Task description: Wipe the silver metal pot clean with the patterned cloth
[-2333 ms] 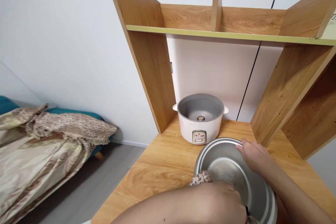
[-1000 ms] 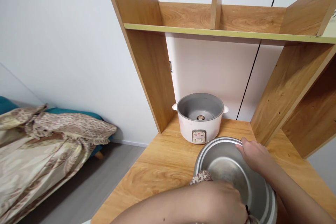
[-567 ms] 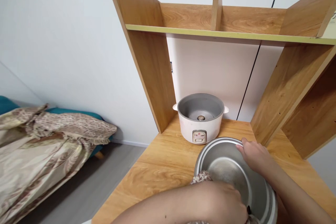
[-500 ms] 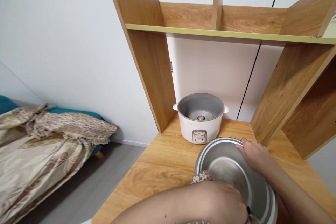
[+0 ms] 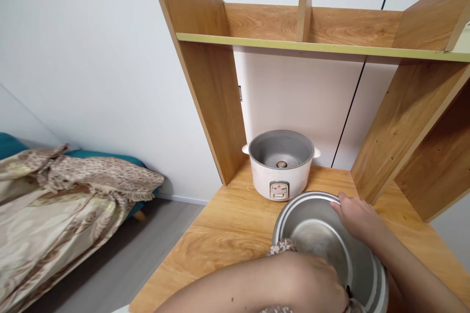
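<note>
A metal inner pot (image 5: 316, 227) stands on the wooden table (image 5: 223, 234) close to me. My right hand (image 5: 358, 220) grips its far right rim. My left hand (image 5: 312, 281) reaches into the pot from the near side, closed on a patterned cloth (image 5: 281, 248) that shows over the near left rim. Behind the pot stands a white rice cooker body (image 5: 281, 164), without a lid and with its grey well empty.
A wooden shelf unit (image 5: 304, 44) rises over the back of the table, with side panels close on both sides of the cooker. To the left, beyond the table edge, is grey floor and a bed with a patterned blanket (image 5: 62, 195).
Almost nothing differs; my left hand shifts very slightly inside the pot while my right hand stays on the rim.
</note>
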{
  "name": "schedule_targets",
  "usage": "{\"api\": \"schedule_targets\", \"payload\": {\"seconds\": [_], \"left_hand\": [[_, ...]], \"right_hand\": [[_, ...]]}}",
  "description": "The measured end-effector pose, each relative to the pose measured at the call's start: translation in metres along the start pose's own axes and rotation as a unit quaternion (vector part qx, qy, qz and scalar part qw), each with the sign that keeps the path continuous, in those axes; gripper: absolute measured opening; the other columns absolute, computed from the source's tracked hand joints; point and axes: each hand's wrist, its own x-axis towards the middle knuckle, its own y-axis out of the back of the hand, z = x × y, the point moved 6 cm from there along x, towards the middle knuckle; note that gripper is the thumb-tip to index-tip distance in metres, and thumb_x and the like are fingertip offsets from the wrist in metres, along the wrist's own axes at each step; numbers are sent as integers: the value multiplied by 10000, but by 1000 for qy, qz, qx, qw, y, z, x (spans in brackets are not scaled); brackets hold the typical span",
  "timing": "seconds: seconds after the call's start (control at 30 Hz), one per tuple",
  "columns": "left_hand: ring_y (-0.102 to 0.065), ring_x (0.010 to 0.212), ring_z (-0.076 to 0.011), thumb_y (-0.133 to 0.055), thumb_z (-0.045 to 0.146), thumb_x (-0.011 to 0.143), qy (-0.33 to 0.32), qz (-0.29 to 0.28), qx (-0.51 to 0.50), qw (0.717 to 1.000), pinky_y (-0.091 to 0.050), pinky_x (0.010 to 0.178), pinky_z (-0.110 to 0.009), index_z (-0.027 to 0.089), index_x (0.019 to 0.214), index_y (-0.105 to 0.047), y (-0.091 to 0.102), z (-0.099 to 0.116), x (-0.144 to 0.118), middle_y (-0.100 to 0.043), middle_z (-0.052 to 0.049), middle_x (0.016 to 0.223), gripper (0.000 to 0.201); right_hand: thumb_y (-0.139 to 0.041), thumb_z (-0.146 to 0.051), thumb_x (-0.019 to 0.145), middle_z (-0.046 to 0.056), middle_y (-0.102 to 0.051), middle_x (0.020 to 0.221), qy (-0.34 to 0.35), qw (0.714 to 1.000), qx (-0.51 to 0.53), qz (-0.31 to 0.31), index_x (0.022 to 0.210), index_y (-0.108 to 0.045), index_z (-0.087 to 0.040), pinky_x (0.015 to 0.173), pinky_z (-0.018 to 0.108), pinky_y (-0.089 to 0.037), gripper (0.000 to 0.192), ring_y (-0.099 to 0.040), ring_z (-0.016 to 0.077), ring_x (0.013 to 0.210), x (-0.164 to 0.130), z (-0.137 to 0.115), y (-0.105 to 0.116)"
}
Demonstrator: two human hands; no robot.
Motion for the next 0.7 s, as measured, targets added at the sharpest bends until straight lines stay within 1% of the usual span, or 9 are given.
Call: {"api": "schedule_targets", "payload": {"seconds": [0.1, 0.2, 0.23, 0.3, 0.4, 0.43, 0.57, 0.63, 0.7], "left_hand": [[-659, 602, -239, -504, 266, 803, 7, -5, -16, 1000, -421, 452, -325, 110, 1070, -697, -3, -2, 4, -748, -144, 862, 364], [-656, 601, -230, -570, 219, 725, -2, -22, -22, 1000, -414, 452, -316, 95, 1159, -659, -10, -5, 9, -748, -151, 919, 460], [-654, 603, -224, -587, 196, 701, -6, -34, -20, 999, -411, 445, -305, 86, 1151, -660, -12, -5, 10, -747, -153, 921, 469], [-650, 610, -211, -583, 174, 708, -14, -46, -8, 999, -409, 436, -287, 71, 1086, -680, -12, -4, 9, -744, -149, 891, 403], [-648, 625, -204, -522, 209, 800, -25, -22, 10, 999, -406, 433, -284, 70, 1014, -693, -2, 1, 1, -739, -139, 866, 308], [-651, 637, -210, -517, 216, 810, -20, -22, 14, 999, -403, 430, -289, 73, 1027, -689, 0, 2, -1, -738, -138, 878, 312], [-662, 683, -246, -532, 226, 802, 21, -59, 9, 998, -395, 412, -310, 101, 1118, -662, 4, 2, -7, -737, -135, 946, 364], [-667, 701, -251, -501, 243, 822, 29, -61, -3, 998, -401, 415, -318, 112, 1126, -663, 3, 1, -6, -735, -136, 978, 368], [-673, 722, -258, -466, 255, 836, 22, -52, -6, 998, -397, 413, -326, 115, 1146, -656, 0, 0, -3, -731, -141, 1009, 390]], "right_hand": [[-251, -402, 1020, 140, -719, 888, -1, 1000, -1, 0, 1010, -569, -159, 675, 340, -447, 400, -703, 287, 874, 0, 0, 0], [-247, -401, 1021, 138, -721, 882, 0, 1000, -1, 5, 1006, -569, -156, 666, 339, -444, 405, -704, 293, 874, 1, 0, -1], [-246, -401, 1020, 139, -721, 882, 0, 1000, -1, 5, 1003, -569, -156, 663, 344, -445, 406, -703, 299, 873, 1, 0, -1], [-247, -405, 1019, 143, -720, 885, -1, 1000, -1, 3, 1002, -569, -157, 661, 357, -446, 407, -702, 310, 872, 1, 1, -2], [-252, -401, 1017, 152, -718, 890, 1, 1000, -1, 1, 1008, -568, -158, 662, 369, -448, 399, -700, 318, 869, 2, 1, -3], [-252, -397, 1017, 153, -718, 891, 3, 1000, -1, 2, 1011, -568, -158, 662, 370, -448, 396, -700, 319, 868, 2, 1, -2], [-252, -395, 1015, 156, -718, 892, -1, 1000, 3, -2, 1014, -566, -158, 660, 363, -440, 394, -697, 316, 869, 1, 1, -2], [-249, -402, 1015, 156, -718, 899, 2, 1000, 8, -2, 1017, -567, -160, 662, 361, -434, 400, -695, 314, 876, 2, 2, -2], [-245, -410, 1013, 152, -717, 911, 7, 1000, 16, -2, 1012, -571, -165, 666, 358, -427, 408, -691, 311, 882, 2, 3, -2]]}}
